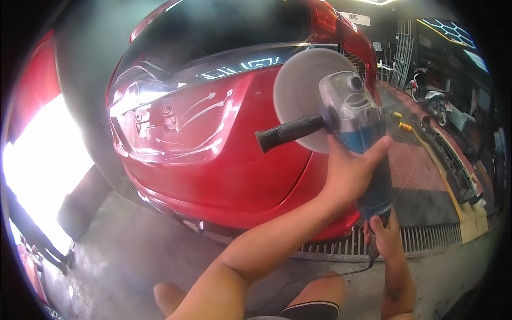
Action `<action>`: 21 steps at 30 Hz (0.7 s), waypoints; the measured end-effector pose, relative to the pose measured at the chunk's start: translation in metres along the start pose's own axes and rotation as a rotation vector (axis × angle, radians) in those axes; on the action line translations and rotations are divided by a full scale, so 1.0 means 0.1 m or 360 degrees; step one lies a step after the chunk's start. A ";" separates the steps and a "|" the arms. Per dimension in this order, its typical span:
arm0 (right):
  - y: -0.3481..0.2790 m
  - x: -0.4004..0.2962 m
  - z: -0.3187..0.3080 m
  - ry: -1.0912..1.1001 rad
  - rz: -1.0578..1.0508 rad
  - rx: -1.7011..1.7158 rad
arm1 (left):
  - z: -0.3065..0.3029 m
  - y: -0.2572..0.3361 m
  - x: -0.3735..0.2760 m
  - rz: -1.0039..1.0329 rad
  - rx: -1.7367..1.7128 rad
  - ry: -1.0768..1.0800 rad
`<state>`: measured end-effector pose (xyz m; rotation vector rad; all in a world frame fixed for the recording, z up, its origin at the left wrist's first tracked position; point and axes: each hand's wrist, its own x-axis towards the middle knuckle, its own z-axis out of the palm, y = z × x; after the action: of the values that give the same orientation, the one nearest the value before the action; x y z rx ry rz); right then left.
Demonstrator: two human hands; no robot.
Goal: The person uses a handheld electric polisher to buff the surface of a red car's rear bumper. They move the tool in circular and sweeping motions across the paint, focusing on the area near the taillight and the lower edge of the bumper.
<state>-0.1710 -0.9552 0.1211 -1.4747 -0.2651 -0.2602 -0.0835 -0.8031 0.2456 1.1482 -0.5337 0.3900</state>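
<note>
A blue rotary polisher (354, 108) with a metal gear head is held up before the rear of a red car (272, 168). Its round pale pad (300, 92) is blurred and overlaps the tailgate in view; whether it touches the paint I cannot tell. My left hand (352, 168) grips the body just behind the gear head. The black side handle (292, 130) sticks out to the left, with no hand on it. Lower down, my right hand (384, 234) holds the rear end, where the power cord (371, 262) comes out. White streaks of compound (204, 112) mark the tailgate's recessed panel.
The cord runs across the floor near my knees. A floor grating (424, 236) passes under the car. At right lie a long car trim part (448, 168) on cardboard and a yellow container (405, 127); a scooter (436, 100) stands beyond. A person's legs (44, 240) show at far left.
</note>
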 end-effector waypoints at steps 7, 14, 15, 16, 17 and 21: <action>-0.17 0.21 0.33 -0.0147 -0.0081 -0.0430 | -0.62 0.12 -0.03 -0.0117 -0.0220 0.0002; -0.07 0.20 0.57 -0.0328 -0.0190 -0.0602 | -0.99 0.13 -0.30 -0.0210 -0.0200 0.0078; 0.02 0.12 0.61 -0.0339 -0.0192 -0.0569 | -1.05 0.09 -0.38 -0.0248 -0.0208 0.0061; 0.10 0.06 0.65 -0.0352 -0.0201 -0.0527 | -1.14 0.04 -0.48 -0.0274 -0.0147 0.0062; 0.20 -0.02 0.65 -0.0377 -0.0160 -0.0526 | -1.19 -0.01 -0.60 -0.0262 -0.0139 0.0098; 0.40 -0.14 0.60 -0.0370 -0.0120 -0.0578 | -1.18 -0.10 -0.77 -0.0217 -0.0123 0.0122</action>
<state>-0.1716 -0.8918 0.0841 -1.8602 -0.4807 -0.2040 -0.1172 -0.6986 0.1573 1.0837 -0.3976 0.2919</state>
